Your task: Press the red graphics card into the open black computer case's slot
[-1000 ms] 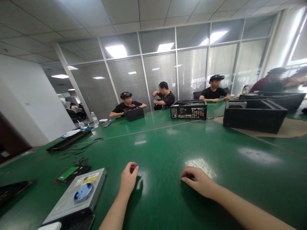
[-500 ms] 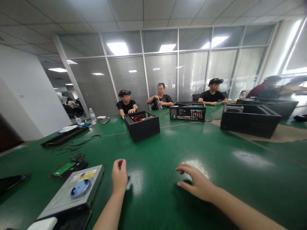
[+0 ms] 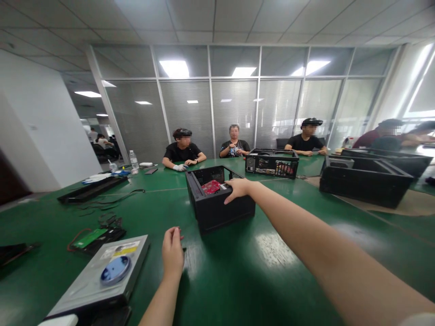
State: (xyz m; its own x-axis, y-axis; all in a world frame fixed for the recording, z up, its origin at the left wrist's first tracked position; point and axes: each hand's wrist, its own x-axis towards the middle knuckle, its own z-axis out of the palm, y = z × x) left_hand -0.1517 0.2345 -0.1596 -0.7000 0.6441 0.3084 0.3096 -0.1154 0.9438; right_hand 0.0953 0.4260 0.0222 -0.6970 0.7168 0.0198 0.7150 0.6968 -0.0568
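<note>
My right hand (image 3: pixel 238 188) is stretched forward and closed over the near rim of a black open computer case (image 3: pixel 226 217), thumb on its outer wall and fingertips hidden inside. A red circuit board (image 3: pixel 210 186) shows within the case. Low over the green table (image 3: pixel 217 280), my left hand (image 3: pixel 172 253) has its fingers curled together; what they hold, if anything, is hidden. Left of that hand lies a silver optical drive (image 3: pixel 136 253) with a shiny blue round piece (image 3: pixel 115 270) on top.
Beyond the drive are a green circuit board (image 3: pixel 90 238) with dark parts, loose black cables (image 3: pixel 115 198) and a long black panel (image 3: pixel 93 189). A bottle (image 3: pixel 133 162) stands at far left. More cases (image 3: pixel 272 165) (image 3: pixel 365 181) stand at the back and right. Several people sit opposite.
My right hand has reached forward from above the table to the case rim. The case is nearer to me, and the person opposite no longer touches it. My left hand stays curled.
</note>
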